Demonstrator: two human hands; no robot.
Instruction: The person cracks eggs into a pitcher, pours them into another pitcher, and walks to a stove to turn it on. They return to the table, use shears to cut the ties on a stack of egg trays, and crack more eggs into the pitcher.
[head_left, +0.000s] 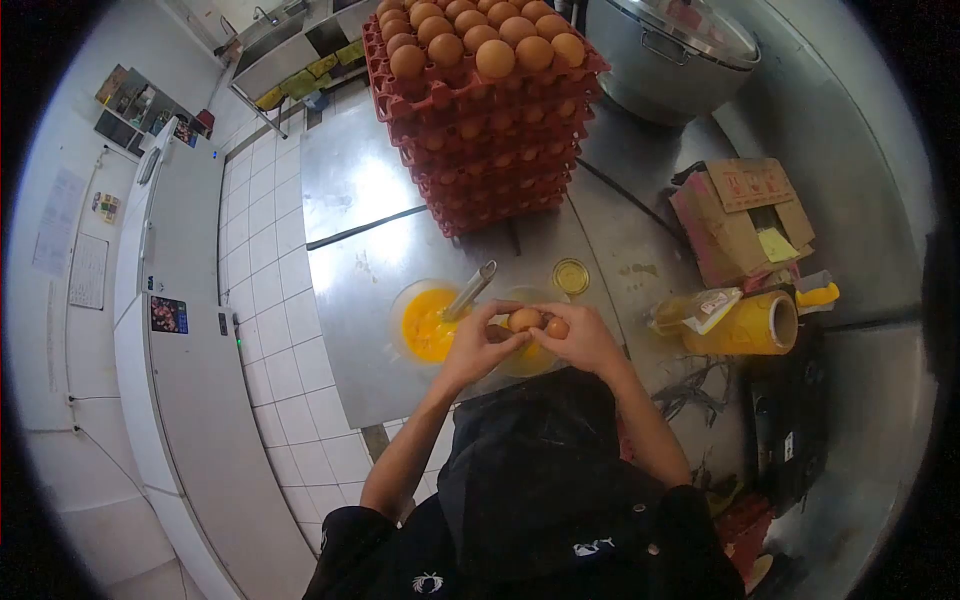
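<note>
Both hands meet above a second clear bowl [522, 366], which they partly cover; something yellow shows in it. A brown egg [525, 319] is between the fingertips of my left hand [480, 345] and my right hand [583, 342], with the thumbs at its near side. Another brown egg [557, 328] sits in the fingers of my right hand. Whether either shell is cracked cannot be made out. Left of my left hand stands a clear bowl of yellow egg [428, 325]; a metal-handled utensil [470, 290] leans in it, its lower end hidden.
A tall stack of red egg trays [490, 150], topped with brown eggs, rises at the back of the metal table [365, 255]. Nearby are a round gold lid or tin [571, 276], a torn cardboard box [740, 220], a yellow wrap roll [745, 325] and a large lidded pot [650, 60].
</note>
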